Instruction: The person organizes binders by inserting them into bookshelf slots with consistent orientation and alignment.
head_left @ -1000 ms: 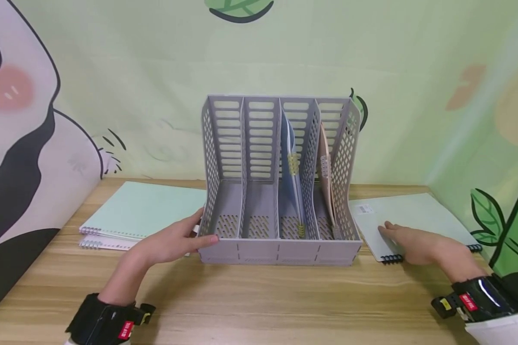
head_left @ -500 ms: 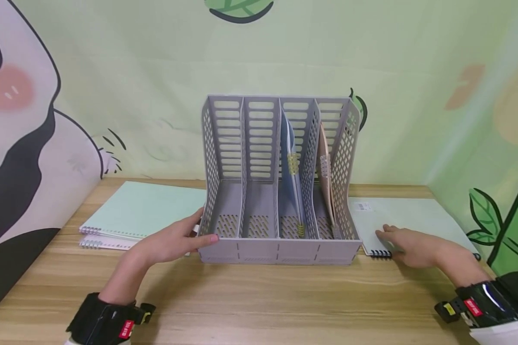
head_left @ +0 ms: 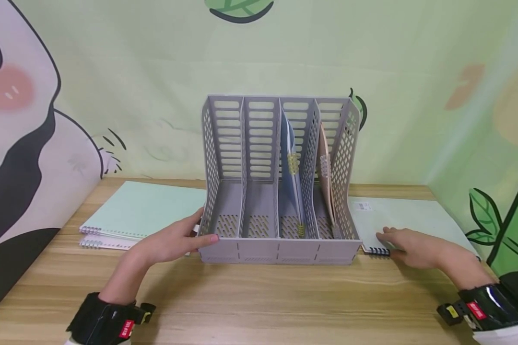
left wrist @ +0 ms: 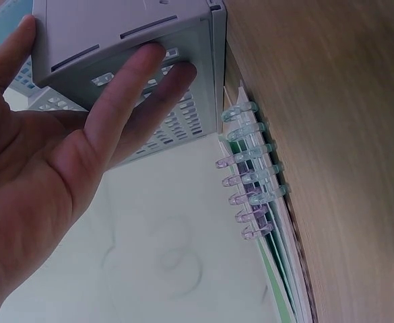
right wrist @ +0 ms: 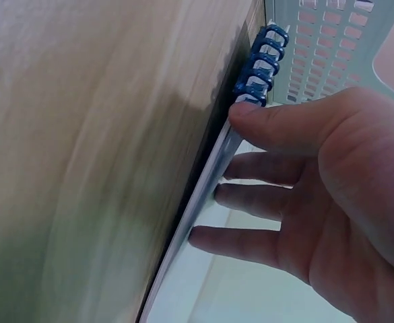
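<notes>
Pale green, rectangular spiral-bound notebook (head_left: 427, 215) is now lying squarer and its dark coil (head_left: 375, 251) nearer the grey plastic four-slot rack (head_left: 280, 252), flat on the wood-grain counter (head_left: 280, 306), which suggests it is being aligned. Right hand (head_left: 418, 247) is touching it with straight, spread fingers, while left hand (head_left: 172, 243) is gripping the rack's corner. Its plain cover is showing a small white label (head_left: 363, 206).
</notes>
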Demonstrator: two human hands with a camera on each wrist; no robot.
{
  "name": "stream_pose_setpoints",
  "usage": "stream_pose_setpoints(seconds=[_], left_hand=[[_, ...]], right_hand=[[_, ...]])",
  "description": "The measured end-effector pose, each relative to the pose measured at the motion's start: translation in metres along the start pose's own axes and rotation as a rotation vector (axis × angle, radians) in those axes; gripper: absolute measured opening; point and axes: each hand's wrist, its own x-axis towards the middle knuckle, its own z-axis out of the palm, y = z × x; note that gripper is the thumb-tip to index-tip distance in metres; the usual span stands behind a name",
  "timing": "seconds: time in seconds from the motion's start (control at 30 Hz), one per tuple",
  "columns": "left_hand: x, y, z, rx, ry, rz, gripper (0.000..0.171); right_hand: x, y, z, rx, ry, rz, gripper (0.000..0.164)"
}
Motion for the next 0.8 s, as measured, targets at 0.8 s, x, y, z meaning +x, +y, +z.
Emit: stream_pose_setpoints(seconds=[0.8], left_hand=[[-0.0010,0.0004,-0.0003,-0.008,-0.003,-0.020,0.086]], right_hand=[[-0.0081,0.0004,0.0034,-0.034,0.191,-0.090,0.037]])
